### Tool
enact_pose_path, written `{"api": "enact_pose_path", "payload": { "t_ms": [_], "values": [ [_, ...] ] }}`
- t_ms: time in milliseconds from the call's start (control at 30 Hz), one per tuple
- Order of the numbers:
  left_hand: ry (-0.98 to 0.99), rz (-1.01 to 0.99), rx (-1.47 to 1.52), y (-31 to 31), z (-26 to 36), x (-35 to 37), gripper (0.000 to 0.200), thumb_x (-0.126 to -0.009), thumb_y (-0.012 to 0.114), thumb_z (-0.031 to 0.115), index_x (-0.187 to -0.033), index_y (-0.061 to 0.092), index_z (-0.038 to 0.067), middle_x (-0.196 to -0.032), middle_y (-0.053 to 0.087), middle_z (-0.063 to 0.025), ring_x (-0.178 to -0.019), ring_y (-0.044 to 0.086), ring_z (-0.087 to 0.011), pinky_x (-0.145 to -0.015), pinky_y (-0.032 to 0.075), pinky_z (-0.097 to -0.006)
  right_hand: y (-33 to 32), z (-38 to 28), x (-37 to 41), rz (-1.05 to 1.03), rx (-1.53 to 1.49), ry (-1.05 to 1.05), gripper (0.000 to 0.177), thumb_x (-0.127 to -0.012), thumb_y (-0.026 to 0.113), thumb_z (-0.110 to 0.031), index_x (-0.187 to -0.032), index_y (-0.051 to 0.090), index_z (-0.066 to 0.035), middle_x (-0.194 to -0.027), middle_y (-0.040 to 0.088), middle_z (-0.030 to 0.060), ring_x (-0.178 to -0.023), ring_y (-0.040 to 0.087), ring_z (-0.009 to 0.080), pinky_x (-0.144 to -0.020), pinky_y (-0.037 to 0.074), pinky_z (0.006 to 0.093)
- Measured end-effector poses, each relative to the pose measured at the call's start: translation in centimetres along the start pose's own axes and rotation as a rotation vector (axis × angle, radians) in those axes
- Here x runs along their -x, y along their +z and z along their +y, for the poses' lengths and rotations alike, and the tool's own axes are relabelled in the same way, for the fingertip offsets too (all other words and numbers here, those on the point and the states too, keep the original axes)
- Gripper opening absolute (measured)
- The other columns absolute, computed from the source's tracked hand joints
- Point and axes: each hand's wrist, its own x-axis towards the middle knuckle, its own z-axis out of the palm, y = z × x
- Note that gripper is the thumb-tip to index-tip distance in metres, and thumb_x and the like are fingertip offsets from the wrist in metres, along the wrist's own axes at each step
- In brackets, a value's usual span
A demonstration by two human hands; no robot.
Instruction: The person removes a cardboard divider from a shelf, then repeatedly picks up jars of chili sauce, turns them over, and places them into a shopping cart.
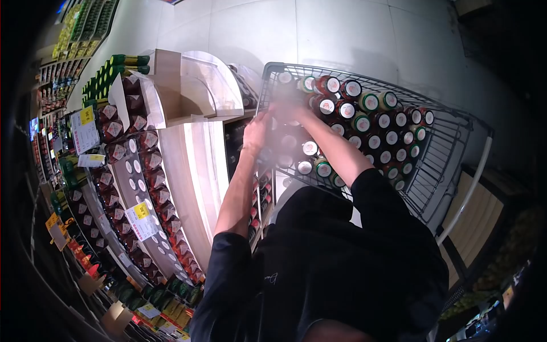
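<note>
A wire shopping cart (436, 105) stands in front of me, packed with jars (374, 141) whose round lids face up, mostly white with red or green rims. My left hand (257, 130) is at the cart's near-left corner, beside the shelf edge. Over the jars at the cart's left end is my right hand (292, 112), close to the left one. A hazy blurred patch covers the fingers of both hands. Whether they hold anything is hidden, as are the jars under the haze.
To my left a stepped store shelf (194, 171) carries rows of dark red bottles (162, 202) and price tags (141, 219). An open-topped cardboard box (169, 74) sits on its upper end. A wooden crate-like stand (476, 214) is behind the cart handle (477, 171) on the right.
</note>
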Motion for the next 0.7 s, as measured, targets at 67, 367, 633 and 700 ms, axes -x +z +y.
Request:
{"api": "enact_pose_path", "payload": {
  "t_ms": [67,367,633,700],
  "values": [
    [-0.020,-0.116,0.064,0.2,0.2,0.6,0.059,-0.071,0.062,-0.003,-0.126,0.054,0.014,-0.126,0.054,-0.0096,-0.103,0.060,-0.0326,-0.090,0.051,-0.0394,1.5,1.0,0.0,-0.046,-0.030,0.023,0.024,-0.075,0.060,-0.009,-0.097,0.069,-0.010,-0.096,0.069,0.0140,-0.093,0.065,0.0290,-0.081,0.050,0.0405],
    [-0.099,0.070,0.374,1.1,-0.5,-0.3,0.038,-0.080,0.056,-0.001,-0.118,0.058,0.008,-0.115,0.063,-0.0158,-0.105,0.060,-0.0345,-0.090,0.049,-0.0397,0.8,1.9,-0.8,0.003,0.008,0.068,0.025,-0.077,0.055,-0.009,-0.097,0.069,-0.010,-0.096,0.068,0.0164,-0.093,0.065,0.0329,-0.082,0.050,0.0422],
    [-0.219,0.101,0.539,2.2,-2.8,3.1,0.027,-0.093,0.048,0.007,-0.117,0.059,0.005,-0.101,0.067,-0.0180,-0.098,0.066,-0.0307,-0.086,0.050,-0.0356,-3.5,-4.1,2.7,-0.078,0.266,0.118,0.031,-0.088,0.050,-0.032,-0.096,0.069,-0.009,-0.102,0.066,0.0181,-0.097,0.063,0.0366,-0.087,0.049,0.0452],
    [-0.252,0.137,0.580,2.0,-2.9,4.4,0.026,-0.094,0.047,0.009,-0.116,0.060,0.005,-0.100,0.067,-0.0187,-0.095,0.067,-0.0297,-0.085,0.050,-0.0353,-3.2,-4.0,2.9,-0.033,0.318,0.113,0.031,-0.089,0.050,-0.032,-0.097,0.068,-0.009,-0.102,0.066,0.0177,-0.095,0.063,0.0369,-0.086,0.049,0.0453]
  ]
}}
